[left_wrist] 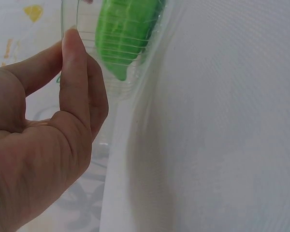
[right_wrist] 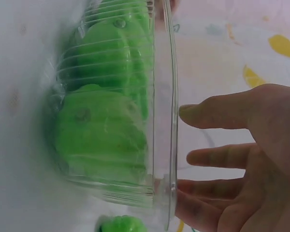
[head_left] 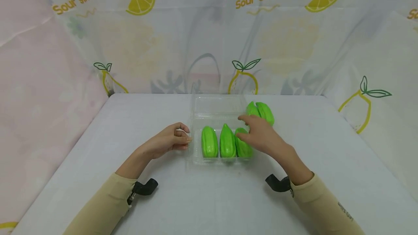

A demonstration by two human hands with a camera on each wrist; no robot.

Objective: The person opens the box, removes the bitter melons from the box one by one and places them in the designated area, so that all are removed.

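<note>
A clear plastic clamshell box lies on the table with its lid folded back, away from me. Inside, side by side, are three bright green, ribbed, elongated model vegetables: a left one, a middle one and a right one. My left hand pinches the box's left rim between thumb and fingertips. Over the right end, my right hand has its fingers spread, partly covering the right vegetable. In the right wrist view its fingers are near the rim; contact is hard to tell.
Two more green vegetables lie together behind the right hand, beside the lid. A white cloth covers the table. Curtains printed with lemons stand along the back and sides.
</note>
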